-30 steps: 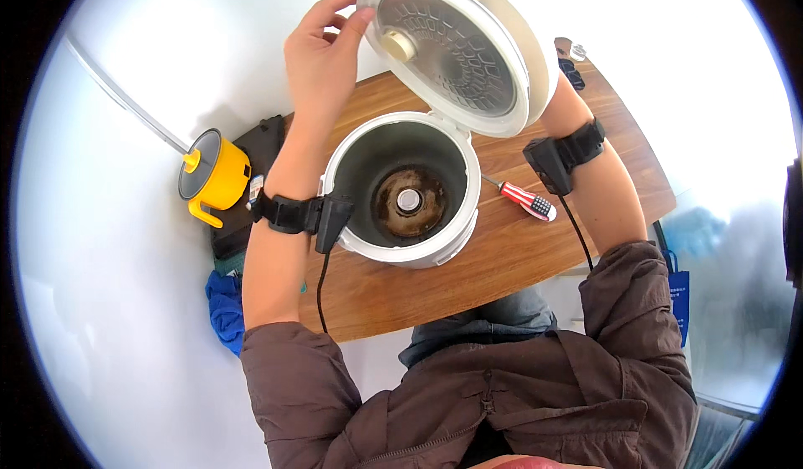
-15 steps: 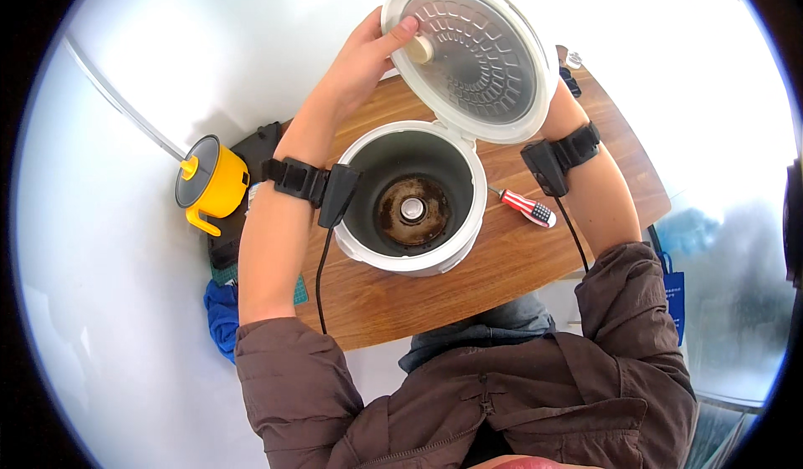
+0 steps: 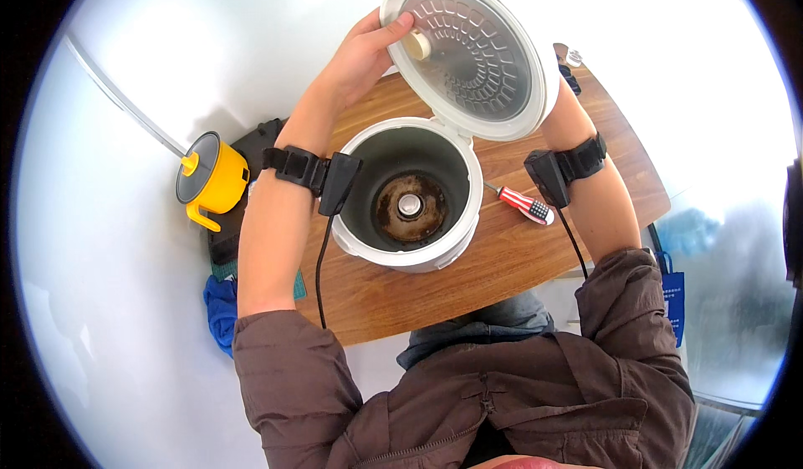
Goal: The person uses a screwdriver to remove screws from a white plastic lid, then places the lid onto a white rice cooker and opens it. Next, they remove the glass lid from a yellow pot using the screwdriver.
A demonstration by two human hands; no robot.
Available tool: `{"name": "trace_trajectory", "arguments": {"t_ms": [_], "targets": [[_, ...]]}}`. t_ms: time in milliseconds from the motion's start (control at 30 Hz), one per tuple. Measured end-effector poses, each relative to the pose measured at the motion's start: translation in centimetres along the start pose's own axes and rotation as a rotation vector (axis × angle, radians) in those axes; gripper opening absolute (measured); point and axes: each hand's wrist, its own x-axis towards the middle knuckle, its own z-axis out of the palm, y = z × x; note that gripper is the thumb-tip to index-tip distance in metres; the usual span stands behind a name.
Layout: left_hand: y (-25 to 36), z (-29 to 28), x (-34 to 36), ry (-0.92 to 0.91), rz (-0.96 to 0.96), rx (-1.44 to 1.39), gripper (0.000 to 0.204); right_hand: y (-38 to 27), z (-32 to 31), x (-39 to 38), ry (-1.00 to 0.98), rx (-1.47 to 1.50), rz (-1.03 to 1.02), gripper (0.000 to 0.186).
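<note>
A white rice cooker (image 3: 447, 256) stands on the wooden table with its hinged lid (image 3: 536, 118) raised at the far side. Inside the dark grey pot cavity, the brown-stained heating plate (image 3: 427, 223) shows, with a round silvery knob (image 3: 410, 206) at its centre. My left hand (image 3: 361, 58) grips the lid's left rim, its thumb on the inner face beside a cream round cap (image 3: 416, 45). The other fingers are behind the lid. My right hand is behind the lid's right edge, its fingers hidden; only the wrist and forearm (image 3: 604, 197) show.
A screwdriver (image 3: 527, 206) with a red, white and dark handle lies right of the cooker on the table (image 3: 376, 314). At the left are a yellow pot (image 3: 224, 180) with a grey lid and a blue cloth (image 3: 221, 310). A blue bag (image 3: 674, 302) hangs at the right.
My right wrist has shifted slightly right and toward me. The left hand keeps its hold on the lid, which stays raised; the whole view has drifted a little.
</note>
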Motion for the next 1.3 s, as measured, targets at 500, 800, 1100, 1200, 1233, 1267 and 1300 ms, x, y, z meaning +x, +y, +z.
{"name": "trace_trajectory", "arguments": {"t_ms": [500, 800, 1100, 1200, 1233, 1267, 1300], "targets": [[-0.8, -0.2, 0.4, -0.004, 0.035, -0.079, 0.046, 0.3, -0.1, 0.6, 0.024, -0.034, -0.024, 0.062], [-1.9, -0.5, 0.5, 0.016, 0.058, -0.075, 0.046, 0.6, -0.7, 2.5, 0.078, -0.402, -0.142, 0.064], [-2.3, 0.7, 0.0, 0.074, 0.133, -0.065, 0.047, 1.0, 1.0, -4.9, 0.192, -0.416, -0.390, 0.057], [-2.1, 1.1, -0.4, 0.110, 0.145, -0.030, 0.047, 1.2, 2.9, -5.4, 0.317, -0.729, -0.484, 0.061], [-2.2, 1.2, -0.5, 0.131, 0.152, -0.018, 0.047, 1.3, 2.7, -5.4, 0.312, -0.691, -0.455, 0.061], [-2.2, 1.1, -0.4, 0.155, 0.162, -0.002, 0.047, 1.5, 2.4, -5.1, 0.304, -0.650, -0.429, 0.060], [-2.1, 1.0, -0.5, 0.180, 0.171, 0.014, 0.046, 1.7, 2.1, -4.8, 0.294, -0.607, -0.403, 0.060]]}}
